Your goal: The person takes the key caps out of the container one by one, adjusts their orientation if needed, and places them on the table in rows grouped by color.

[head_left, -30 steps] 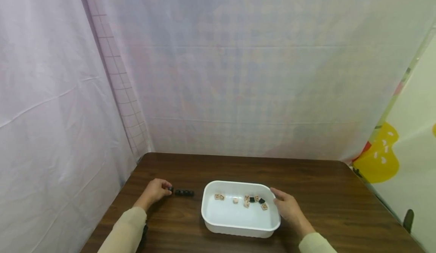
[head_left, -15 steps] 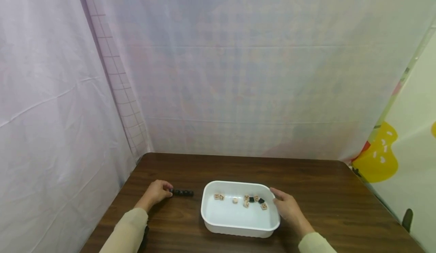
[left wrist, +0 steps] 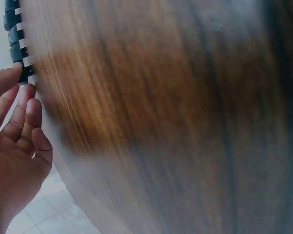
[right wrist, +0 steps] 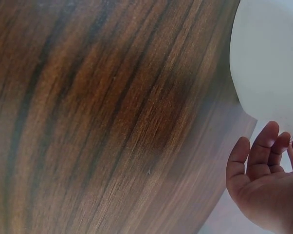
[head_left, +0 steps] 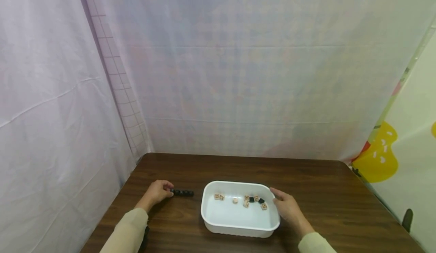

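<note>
Pinching the end block [left wrist: 27, 73] between thumb and finger, the left hand [head_left: 156, 192] holds it against the row of black blocks [head_left: 184, 193] on the wooden table [head_left: 218, 167], just left of the white tray [head_left: 235, 219]. One second earlier a gap separates this block from the row; now none shows, and the line-up in hand has probably gained a piece. The right hand [head_left: 287, 208] grips the tray's right rim, unchanged. Beige blocks [head_left: 263, 206] and a few dark blocks [head_left: 261, 200] lie inside the tray, contents visible only in the head view. The left wrist view adds pale patches alternating with dark along the row, and the pinch itself. The right wrist view reveals the tray's outer wall with curved fingers beside it; the thumb is largely out of frame.
</note>
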Motion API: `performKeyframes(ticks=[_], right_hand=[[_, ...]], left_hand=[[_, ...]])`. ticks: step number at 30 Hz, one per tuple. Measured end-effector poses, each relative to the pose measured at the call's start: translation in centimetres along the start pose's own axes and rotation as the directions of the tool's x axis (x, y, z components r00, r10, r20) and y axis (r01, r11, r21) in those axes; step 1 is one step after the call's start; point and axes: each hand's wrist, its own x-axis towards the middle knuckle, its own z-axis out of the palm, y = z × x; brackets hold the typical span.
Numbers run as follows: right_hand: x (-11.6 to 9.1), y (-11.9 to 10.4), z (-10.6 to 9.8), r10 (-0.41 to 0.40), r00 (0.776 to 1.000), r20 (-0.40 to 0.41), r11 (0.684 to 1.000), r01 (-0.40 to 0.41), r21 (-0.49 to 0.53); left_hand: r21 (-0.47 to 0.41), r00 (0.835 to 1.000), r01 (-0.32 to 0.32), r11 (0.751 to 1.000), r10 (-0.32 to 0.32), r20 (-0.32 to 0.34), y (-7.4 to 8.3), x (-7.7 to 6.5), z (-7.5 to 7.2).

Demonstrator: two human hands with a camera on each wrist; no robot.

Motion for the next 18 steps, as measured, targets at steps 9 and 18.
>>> performKeyframes(ticks=[9, 18], right_hand=[[0.1, -0.1, 0.1, 0.01, 1.0, -0.001, 1.0, -0.01, -0.004], [0.0, -0.2, 0.0, 0.006, 1.0, 0.013, 1.0, -0.006, 0.011]], left_hand=[[0.004, 0.999, -0.026, 1.0, 0.026, -0.034, 0.1, 0.0, -0.4], [0.009, 0.991, -0.097, 0.995, 0.098, -0.09, 2.0, 1.3, -0.6]])
